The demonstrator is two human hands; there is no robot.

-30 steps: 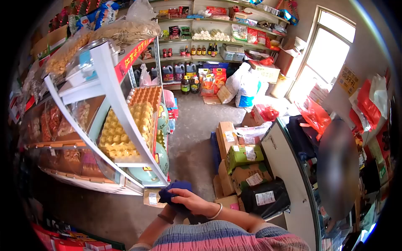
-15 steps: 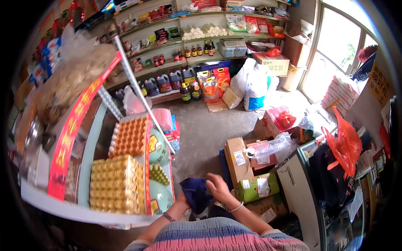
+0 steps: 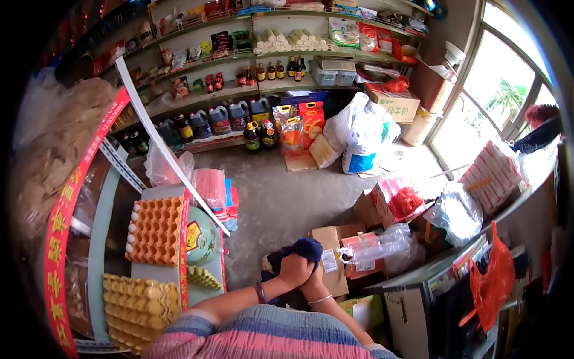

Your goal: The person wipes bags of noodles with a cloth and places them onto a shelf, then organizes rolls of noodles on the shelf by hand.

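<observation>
**Dark blue cloth (image 3: pixel 308 246): Position and Two-Hand Hold**

Head view. The cloth is bunched at the lower centre, in front of the striped top (image 3: pixel 275 332), above the floor (image 3: pixel 263 191) as seen from the camera. Its upper part projects beyond the hands.

Left hand (image 3: pixel 295 270): fingers curled closed around the cloth; a dark bracelet (image 3: pixel 260 292) encircles the wrist. Right hand (image 3: pixel 313 285): set against the left hand at the lower right side of the cloth. Its fingers are largely hidden, so how far they are closed cannot be determined. A white bangle (image 3: pixel 320 299) encircles this wrist.

Right of the hands: a brown carton (image 3: pixel 330 257) with a white label stands just beside the cloth in the view. Next to it is a clear plastic bag (image 3: pixel 391 245). Nearer the camera are a green box (image 3: pixel 366 310) and a cabinet (image 3: pixel 399 330) with a handle. A red plastic bag (image 3: pixel 493 281) is at the far right.

Left of the hands: a rack bears an orange egg tray (image 3: pixel 156 230) with white eggs along its left edge, and a stack of yellow trays (image 3: pixel 140 311). A pale green jar (image 3: pixel 204 239) stands beside the orange tray.
</observation>
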